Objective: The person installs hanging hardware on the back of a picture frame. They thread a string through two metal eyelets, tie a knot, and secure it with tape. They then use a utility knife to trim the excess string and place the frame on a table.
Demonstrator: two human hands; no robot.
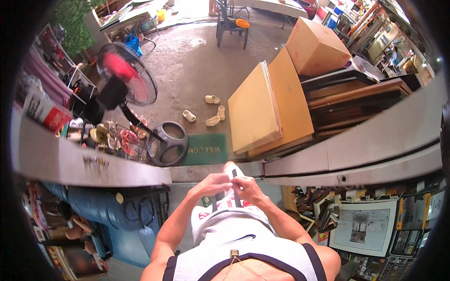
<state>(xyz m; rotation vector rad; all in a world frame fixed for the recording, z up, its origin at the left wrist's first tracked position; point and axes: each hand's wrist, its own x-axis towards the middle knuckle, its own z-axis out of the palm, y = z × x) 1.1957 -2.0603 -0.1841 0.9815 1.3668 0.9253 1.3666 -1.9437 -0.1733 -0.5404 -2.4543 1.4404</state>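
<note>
My two hands meet in front of my waist, over my white shorts (pixel 201 216) with red print and dark stripes. My left hand (pixel 212 184) comes in from the left with fingers stretched toward the right one, the thumb a little below them. Beside it my right hand (pixel 249 189) has its fingers curled in as in a pinch. Whatever is between those fingertips, if anything, is too small to make out against the white cloth. A foot (pixel 228 166) shows just past the hands, at the doorway sill.
A green doormat (pixel 206 149) lies beyond the sill, with several pale clogs (pixel 213 121) farther out. A standing fan (pixel 126 75) is at left, shoes on a rack beside it. At right lean flat boards (pixel 255 110) and a cardboard box (pixel 316 47). Behind stands a chair (pixel 232 28).
</note>
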